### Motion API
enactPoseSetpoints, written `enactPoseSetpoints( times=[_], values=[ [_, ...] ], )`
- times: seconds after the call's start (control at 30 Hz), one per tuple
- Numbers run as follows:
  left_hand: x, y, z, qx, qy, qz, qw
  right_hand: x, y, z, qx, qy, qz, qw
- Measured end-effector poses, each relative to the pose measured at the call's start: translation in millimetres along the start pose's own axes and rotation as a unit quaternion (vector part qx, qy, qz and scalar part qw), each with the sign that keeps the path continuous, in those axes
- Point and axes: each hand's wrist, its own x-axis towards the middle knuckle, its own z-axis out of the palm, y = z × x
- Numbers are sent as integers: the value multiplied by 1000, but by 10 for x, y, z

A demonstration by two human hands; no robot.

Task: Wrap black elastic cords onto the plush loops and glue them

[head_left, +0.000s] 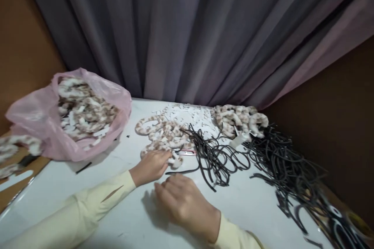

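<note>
My left hand (152,166) reaches in at the near edge of a pile of brown-and-white fluffy tubes (163,134). Its fingers are closed beside a small fluffy curl (176,161), and what they grip, if anything, is hidden. Nearer to me, my right hand (187,204) hovers over the table with its fingers curled in; I cannot make out anything in them. Just past the left fingertips lies a slim pink-edged tool (187,152). One loose black cord end (178,172) runs between my hands from a tangled bunch of black cords (209,155).
A pink plastic bag (70,148) full of fluffy tubes stands at left on the white table (117,210). At right lie more fluffy tubes (236,116), a small translucent bottle (239,139) and a large black cord heap (280,159). White scraps (187,114) lie before the grey curtain (175,35).
</note>
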Motion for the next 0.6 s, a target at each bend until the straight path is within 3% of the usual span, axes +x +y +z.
enactPoseSetpoints(
  times=[0.1, 0.17, 0.33, 0.43, 0.5, 0.6],
  values=[
    [9, 48, -16, 15, -8, -7, 1000, -278, 341, -72, 35, 2, 85, 996],
    [15, 71, -26, 19, -19, -14, 1000, -391, 462, -43, 76, -12, 106, 991],
    [25, 98, -18, 27, -22, -32, 999, -537, 516, 161, 149, -3, 147, 978],
    [46, 97, 0, 40, -14, -38, 998, -552, 569, 216, 173, 20, 131, 976],
    [61, 89, 4, 45, -7, -33, 998, -545, 617, 163, 187, 67, 114, 973],
    [75, 76, -4, 55, -8, -21, 998, -574, 614, -33, 185, 201, 135, 952]
  ],
)
